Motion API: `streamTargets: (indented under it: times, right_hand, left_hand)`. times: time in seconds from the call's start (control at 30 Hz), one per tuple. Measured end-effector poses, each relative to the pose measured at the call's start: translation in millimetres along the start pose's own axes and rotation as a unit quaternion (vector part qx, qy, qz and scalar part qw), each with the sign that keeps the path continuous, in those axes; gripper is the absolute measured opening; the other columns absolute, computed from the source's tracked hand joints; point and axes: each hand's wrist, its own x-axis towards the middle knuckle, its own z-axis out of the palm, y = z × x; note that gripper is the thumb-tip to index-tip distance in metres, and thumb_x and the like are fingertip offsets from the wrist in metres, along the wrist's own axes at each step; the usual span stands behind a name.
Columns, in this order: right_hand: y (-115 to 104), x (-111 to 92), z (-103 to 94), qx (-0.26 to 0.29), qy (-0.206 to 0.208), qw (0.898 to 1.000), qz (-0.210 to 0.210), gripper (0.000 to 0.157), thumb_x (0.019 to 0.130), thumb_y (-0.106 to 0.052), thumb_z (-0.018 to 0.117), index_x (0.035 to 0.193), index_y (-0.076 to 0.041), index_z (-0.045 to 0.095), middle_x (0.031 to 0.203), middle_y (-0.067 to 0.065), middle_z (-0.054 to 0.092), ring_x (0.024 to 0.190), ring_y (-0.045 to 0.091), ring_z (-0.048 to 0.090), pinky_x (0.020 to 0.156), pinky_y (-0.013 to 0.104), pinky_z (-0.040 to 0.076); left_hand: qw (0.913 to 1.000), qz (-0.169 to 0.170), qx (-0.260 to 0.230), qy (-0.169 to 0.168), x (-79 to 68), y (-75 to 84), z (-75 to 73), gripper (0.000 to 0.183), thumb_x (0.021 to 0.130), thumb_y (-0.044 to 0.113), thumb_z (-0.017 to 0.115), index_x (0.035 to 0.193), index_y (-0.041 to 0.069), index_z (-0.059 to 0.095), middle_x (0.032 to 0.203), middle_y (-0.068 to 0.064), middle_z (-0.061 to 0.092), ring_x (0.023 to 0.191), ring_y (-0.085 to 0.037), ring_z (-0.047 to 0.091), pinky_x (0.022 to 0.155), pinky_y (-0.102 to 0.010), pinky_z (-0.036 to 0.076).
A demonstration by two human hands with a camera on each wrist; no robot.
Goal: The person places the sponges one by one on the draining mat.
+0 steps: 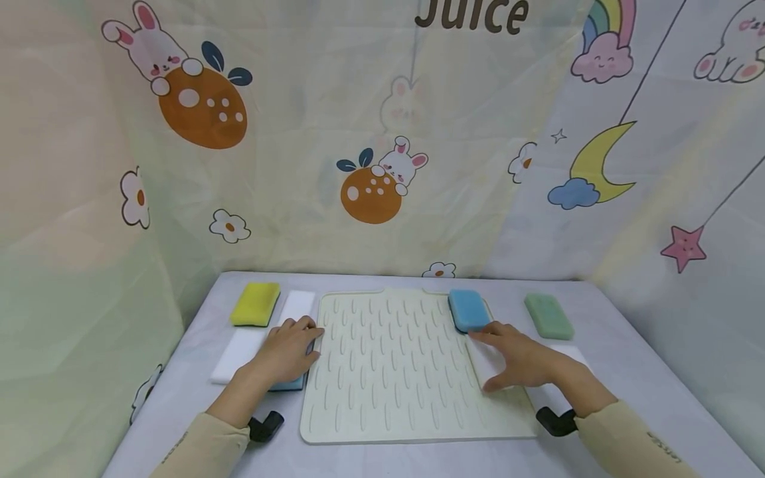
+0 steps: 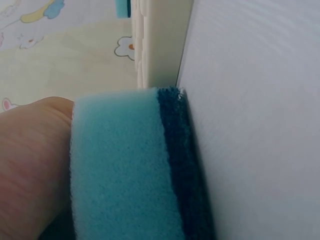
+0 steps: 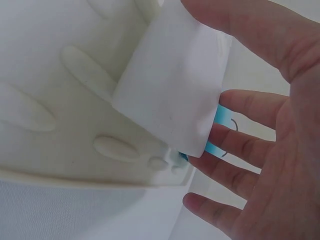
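Note:
My left hand point(image 1: 287, 352) lies over a blue sponge point(image 1: 289, 384) with a dark scouring layer, fingertips right at the left edge of the white ridged mat point(image 1: 388, 372). The left wrist view shows this sponge point(image 2: 120, 165) close up, dark side down, the hand above it. At the mat's right side, my right hand point(image 1: 522, 355) pinches a white block-shaped sponge point(image 1: 485, 358), thumb on its near end, fingers toward the far end. Fingertips meet the block's edge in the right wrist view. Another blue sponge point(image 1: 469, 309) sits just beyond, on the mat's far right corner.
Left of the mat are a yellow sponge point(image 1: 255, 304) and white blocks point(image 1: 238, 355), partly behind my left hand. To the right lie a green sponge point(image 1: 548, 316) and another white block point(image 1: 546, 398) under my right wrist. A printed cloth hangs behind the table.

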Motion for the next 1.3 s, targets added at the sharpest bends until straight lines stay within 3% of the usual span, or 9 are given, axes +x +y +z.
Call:
streamTargets:
  times: [0.97,1.3]
  right_hand:
    - [-7.8,3.4,8.2,-0.017,0.002,1.000,0.011,0.106,0.071,-0.055,0.091,0.158,-0.016,0.045,0.147,0.011,0.047,0.135,0.035,0.048,0.106,0.057,0.047]
    - [-6.4,3.2,10.4,-0.009,0.006,1.000,-0.004,0.107,0.071,-0.054,0.092,0.158,-0.012,0.045,0.146,0.013,0.048,0.133,0.035,0.048,0.105,0.057,0.047]
  left_hand:
    - [0.9998,-0.007,-0.016,0.009,2.9,0.8,3.2,0.047,0.095,0.021,0.074,0.140,0.009,0.066,0.136,-0.006,0.061,0.116,-0.031,0.055,0.096,-0.058,0.044]
    - [0.9999,-0.007,-0.013,0.009,2.7,1.4,4.0,0.047,0.095,0.021,0.075,0.139,0.009,0.066,0.135,-0.006,0.061,0.117,-0.032,0.055,0.096,-0.058,0.045]
